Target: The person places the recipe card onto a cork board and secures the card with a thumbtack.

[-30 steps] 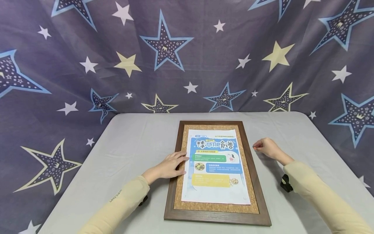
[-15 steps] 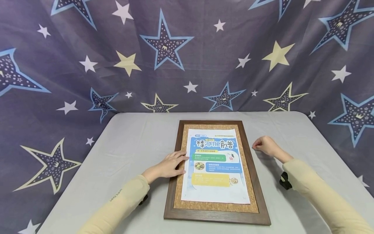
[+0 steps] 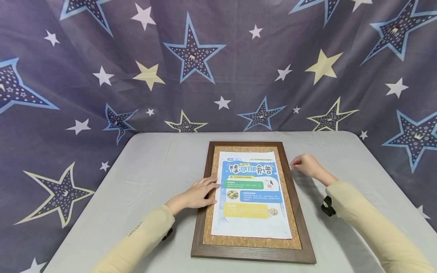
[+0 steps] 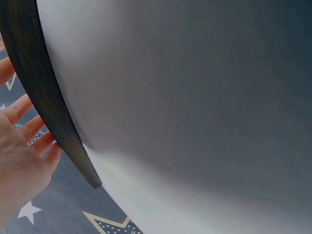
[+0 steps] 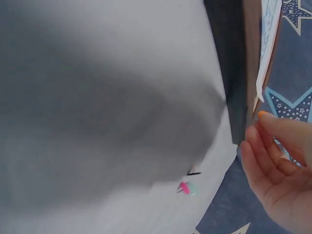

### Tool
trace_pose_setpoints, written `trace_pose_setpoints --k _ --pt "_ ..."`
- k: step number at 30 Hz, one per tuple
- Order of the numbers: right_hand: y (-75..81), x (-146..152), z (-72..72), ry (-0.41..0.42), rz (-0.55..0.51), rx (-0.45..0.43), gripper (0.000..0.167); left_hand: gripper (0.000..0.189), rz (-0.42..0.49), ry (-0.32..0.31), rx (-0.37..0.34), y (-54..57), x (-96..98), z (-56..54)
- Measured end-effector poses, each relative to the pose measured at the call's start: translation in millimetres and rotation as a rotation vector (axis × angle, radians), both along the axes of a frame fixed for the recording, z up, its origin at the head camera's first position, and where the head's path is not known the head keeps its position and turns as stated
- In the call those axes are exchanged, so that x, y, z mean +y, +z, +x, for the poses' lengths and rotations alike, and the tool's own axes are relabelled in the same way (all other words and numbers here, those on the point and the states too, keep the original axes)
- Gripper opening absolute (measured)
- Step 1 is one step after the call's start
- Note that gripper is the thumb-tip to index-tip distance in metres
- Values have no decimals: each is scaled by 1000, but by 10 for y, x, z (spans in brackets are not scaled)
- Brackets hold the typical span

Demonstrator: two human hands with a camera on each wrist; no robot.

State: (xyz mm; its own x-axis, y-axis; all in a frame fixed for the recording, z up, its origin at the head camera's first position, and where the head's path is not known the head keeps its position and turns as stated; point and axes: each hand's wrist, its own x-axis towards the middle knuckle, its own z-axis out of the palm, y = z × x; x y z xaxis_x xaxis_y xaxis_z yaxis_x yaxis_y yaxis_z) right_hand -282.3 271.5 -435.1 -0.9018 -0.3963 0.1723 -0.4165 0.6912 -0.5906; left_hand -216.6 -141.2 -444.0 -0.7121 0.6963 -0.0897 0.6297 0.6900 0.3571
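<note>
A sheet of paper [image 3: 252, 227] with a printed colourful poster lies on a cork board [image 3: 218, 239] in a brown wooden frame [image 3: 252, 253]. My left hand [image 3: 198, 192] rests across the left side of the frame, fingers spread, with fingertips at the paper's left edge. Just beyond the frame's upper right side, my right hand [image 3: 307, 165] pinches a small orange push pin [image 5: 264, 113] between thumb and finger. The fingers hide most of that pin.
A pink push pin [image 5: 184, 188] and a pale green push pin [image 5: 192, 189] lie on the grey tabletop [image 3: 164, 163] close to the right hand. Behind the table hangs a star-patterned curtain [image 3: 235, 45].
My right hand has moved slightly left and away from me, closer to the frame, still pinching the pin. The left hand and the paper stay put.
</note>
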Motion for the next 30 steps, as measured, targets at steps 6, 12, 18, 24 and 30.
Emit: trace_pose_setpoints --k 6,12,18,24,30 --pt "177 -256 27 -72 89 -21 9 53 46 -24 22 12 -21 25" --pt "148 -433 -59 -86 85 6 9 52 26 -15 9 13 -7 18" --pt "122 -600 -123 -60 72 -13 11 52 -22 5 -15 8 14 0" --pt "132 -782 -169 -55 72 -54 13 54 -27 10 -22 33 12 16" --pt "113 -967 -198 -108 46 -85 13 53 -23 11 -28 46 9 21"
